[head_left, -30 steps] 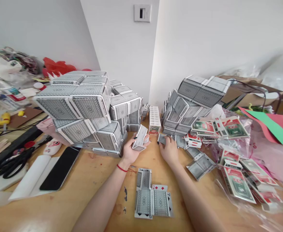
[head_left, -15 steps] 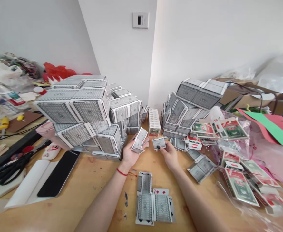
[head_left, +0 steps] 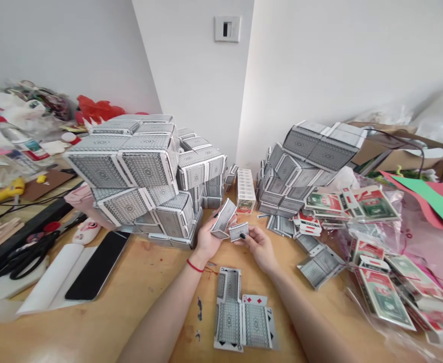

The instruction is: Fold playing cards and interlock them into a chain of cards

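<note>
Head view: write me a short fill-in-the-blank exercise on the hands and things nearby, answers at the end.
1. The left hand, holding a folded card, has a bracelet coloured ____.
2. The right hand holds another card between its fingers and ____.
3. The red-marked card shows the suit of ____.
4. The black phone lies with its screen facing ____.

Missing words: red; thumb; diamonds; up.

Above the desk (head_left: 142, 275), the left hand (head_left: 208, 242) holds a folded playing card (head_left: 224, 218), the right hand (head_left: 261, 248) a second card (head_left: 237, 231) just beside.
</note>
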### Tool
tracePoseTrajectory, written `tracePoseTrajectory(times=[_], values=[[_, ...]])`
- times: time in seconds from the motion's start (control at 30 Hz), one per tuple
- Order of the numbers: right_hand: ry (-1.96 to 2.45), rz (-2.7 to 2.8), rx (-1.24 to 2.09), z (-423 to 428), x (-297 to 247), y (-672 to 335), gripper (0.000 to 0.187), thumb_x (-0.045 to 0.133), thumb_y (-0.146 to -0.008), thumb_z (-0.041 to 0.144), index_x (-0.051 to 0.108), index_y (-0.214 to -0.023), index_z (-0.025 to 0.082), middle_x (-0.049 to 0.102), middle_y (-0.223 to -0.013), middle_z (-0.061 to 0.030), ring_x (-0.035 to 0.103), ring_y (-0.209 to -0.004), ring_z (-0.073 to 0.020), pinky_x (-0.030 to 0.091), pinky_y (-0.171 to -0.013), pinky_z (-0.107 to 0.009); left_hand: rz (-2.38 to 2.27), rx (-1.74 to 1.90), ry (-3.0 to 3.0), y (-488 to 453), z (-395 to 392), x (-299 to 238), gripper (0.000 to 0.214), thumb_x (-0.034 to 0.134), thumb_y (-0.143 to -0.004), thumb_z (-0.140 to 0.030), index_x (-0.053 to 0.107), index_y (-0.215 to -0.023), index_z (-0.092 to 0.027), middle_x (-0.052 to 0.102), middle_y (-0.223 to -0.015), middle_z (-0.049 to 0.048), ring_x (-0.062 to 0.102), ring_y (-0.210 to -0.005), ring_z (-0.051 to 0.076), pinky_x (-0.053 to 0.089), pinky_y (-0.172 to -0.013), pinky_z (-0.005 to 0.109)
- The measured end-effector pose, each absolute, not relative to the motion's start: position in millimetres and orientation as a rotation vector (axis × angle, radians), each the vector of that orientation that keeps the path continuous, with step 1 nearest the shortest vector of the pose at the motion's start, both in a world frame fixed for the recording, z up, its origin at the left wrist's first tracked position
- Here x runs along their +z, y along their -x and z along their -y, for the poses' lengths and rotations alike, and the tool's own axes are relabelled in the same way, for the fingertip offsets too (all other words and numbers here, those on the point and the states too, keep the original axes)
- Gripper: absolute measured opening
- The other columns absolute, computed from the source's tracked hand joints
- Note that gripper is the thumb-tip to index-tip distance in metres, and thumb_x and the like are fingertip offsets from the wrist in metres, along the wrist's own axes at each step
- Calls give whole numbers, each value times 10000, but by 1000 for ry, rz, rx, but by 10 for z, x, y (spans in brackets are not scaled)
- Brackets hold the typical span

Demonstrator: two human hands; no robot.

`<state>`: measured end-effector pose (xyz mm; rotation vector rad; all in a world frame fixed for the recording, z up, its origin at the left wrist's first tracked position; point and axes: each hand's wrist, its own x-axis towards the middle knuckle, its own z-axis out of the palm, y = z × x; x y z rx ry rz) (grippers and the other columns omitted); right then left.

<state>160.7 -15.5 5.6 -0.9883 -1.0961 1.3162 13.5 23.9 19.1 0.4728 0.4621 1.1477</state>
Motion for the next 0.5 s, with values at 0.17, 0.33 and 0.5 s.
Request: tracePoseTrajectory(times=[0.17,0.33,0.5], values=[[993,1090,1282,153,53,-1612,291,610,-670,427,576,-840,193,645,-839,-50,602,-752,-194,509,-659,-345,-496,1173,-537,-159,-227,189,453,471,-761,-225,440,-1209,-173,584,-1119,78,545,-1020,239,423,-856,389],[1034,1080,1165,173,68,-1629,249,624,-674,366,561,-837,188,620,-795,-23,573,-660,-145,473,-607,-274,-515,1169,-590,-171,-214,192,456,478,-756,-215,447,-1208,-162,607,-1078,85,528,-1043,248,427,-845,378],[1032,1017,1247,182,86,-1656,299,644,-641,391,548,-855,206,606,-777,-3,557,-604,-144,471,-536,-279,-483,1194,-578,-162,-217,193,435,476,-759,-206,460,-1191,-158,581,-1120,90,523,-1049,255,409,-874,396]])
